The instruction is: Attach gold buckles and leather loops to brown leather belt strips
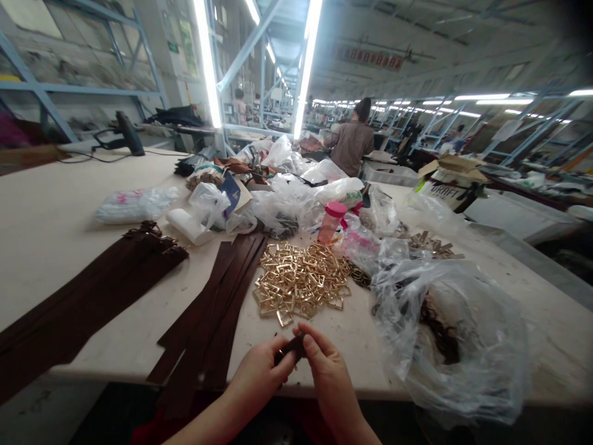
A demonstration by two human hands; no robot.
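Observation:
My left hand [259, 371] and my right hand [327, 371] meet at the near edge of the table [55, 216]. Both pinch the end of a dark brown leather strap [291, 347] between thumbs and fingers. Just beyond them lies a heap of gold metal buckles [299, 281]. A stack of long brown straps [217, 309] runs from the table's middle down past my left hand. A second bundle of brown straps [92, 290] lies further left.
A large clear plastic bag [449, 340] with dark pieces sits at the right. Behind the buckles stand a pink-capped bottle [331, 222] and a clutter of plastic bags [287, 198]. A cardboard box [451, 179] is at the far right. A person [352, 142] works with their back turned.

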